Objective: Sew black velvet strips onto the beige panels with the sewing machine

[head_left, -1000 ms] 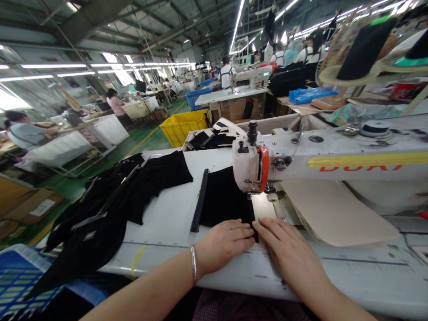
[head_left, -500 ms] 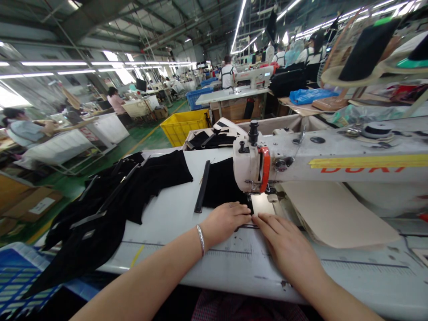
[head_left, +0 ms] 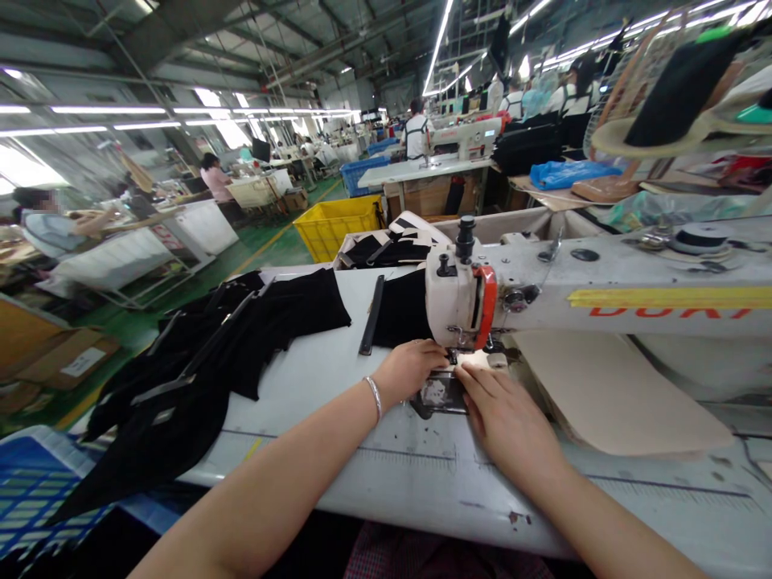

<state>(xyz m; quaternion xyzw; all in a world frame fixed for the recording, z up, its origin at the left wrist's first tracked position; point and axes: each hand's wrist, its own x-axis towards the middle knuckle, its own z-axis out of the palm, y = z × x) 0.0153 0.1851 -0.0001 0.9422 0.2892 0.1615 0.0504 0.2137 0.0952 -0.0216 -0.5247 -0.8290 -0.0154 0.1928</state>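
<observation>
My left hand, a silver bangle on its wrist, lies flat at the near edge of the black fabric, close to the presser foot. My right hand lies beside it, fingers stretched out over the cream piece under the needle. Both hands are open, palms down. The sewing machine head stands just beyond the fingertips and hides part of the fabric. A dark strip runs along the black fabric's left edge. Below the fingers, a metal plate shows in the table.
A pile of black pieces with strips hangs over the table's left side, above a blue basket. Cream panels lie beneath the machine arm. Behind stand a bin of cut pieces and a yellow crate. People work farther off.
Both hands have slid slightly forward, and the black fabric and cream piece have moved away under the presser foot. More of the metal plate now shows. The view has shifted a little.
</observation>
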